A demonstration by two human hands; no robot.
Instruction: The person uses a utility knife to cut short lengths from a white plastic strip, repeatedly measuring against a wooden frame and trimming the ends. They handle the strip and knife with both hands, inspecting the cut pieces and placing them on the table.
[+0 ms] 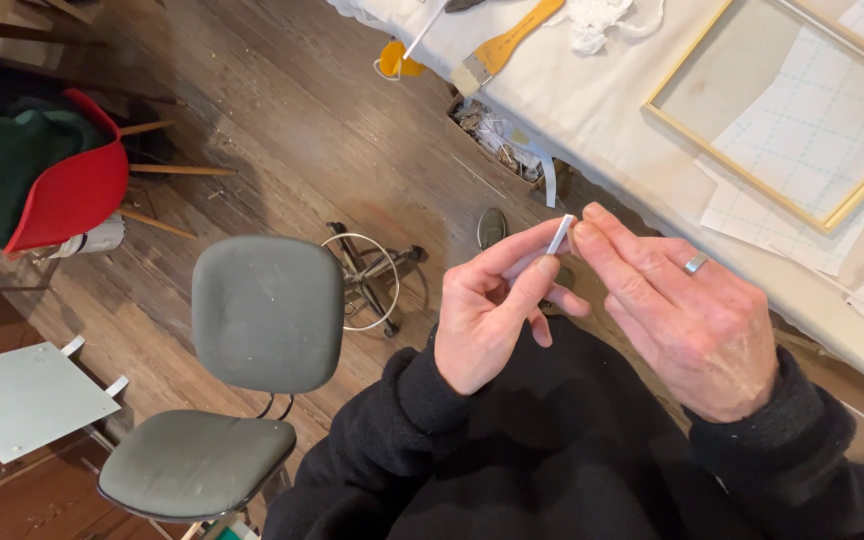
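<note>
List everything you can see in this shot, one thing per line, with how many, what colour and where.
small strip: one, white, pinched between the fingertips of both hands
grey chair: one, grey seat and back, on the floor at lower left
red chair: one, red shell with wooden legs, far left
table: one, covered in white cloth, upper right
wooden frame: one, pale wood, lying on the table
grid paper: several sheets, white with faint lines, under the frame
brush: one, wide, wooden handle, near the table edge
cardboard box: one, brown, holding scraps, on the floor under the table edge
panel: one, pale grey, lower left
floor: dark wooden boards
ring: one, silver, on the right hand
left hand: holds the strip
right hand: holds the strip
</note>
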